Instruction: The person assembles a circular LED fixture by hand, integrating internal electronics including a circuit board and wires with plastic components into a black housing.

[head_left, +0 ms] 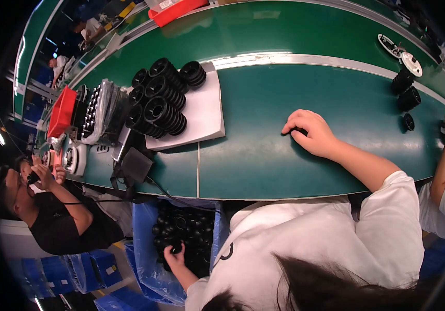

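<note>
My left hand (175,256) reaches down into a blue-lined bin (144,243) below the table edge. Its fingers curl around one of the glossy black round parts (186,223) heaped inside; the part's exact shape is hard to make out. On the green tabletop (253,166) rests my right hand (309,132), fingers bent and closed over a small black piece mostly hidden under them. Stacks of black ribbed rings (165,114) stand left of it on a white cardboard tray (209,111).
A black box with a cable (136,165) sits at the table's front edge. Farther left are plastic-wrapped parts (101,111) and a red bin (63,111). Black cylinders (409,98) and white discs (411,64) stand far right. Co-workers sit on both sides; blue crates (103,269) line the floor.
</note>
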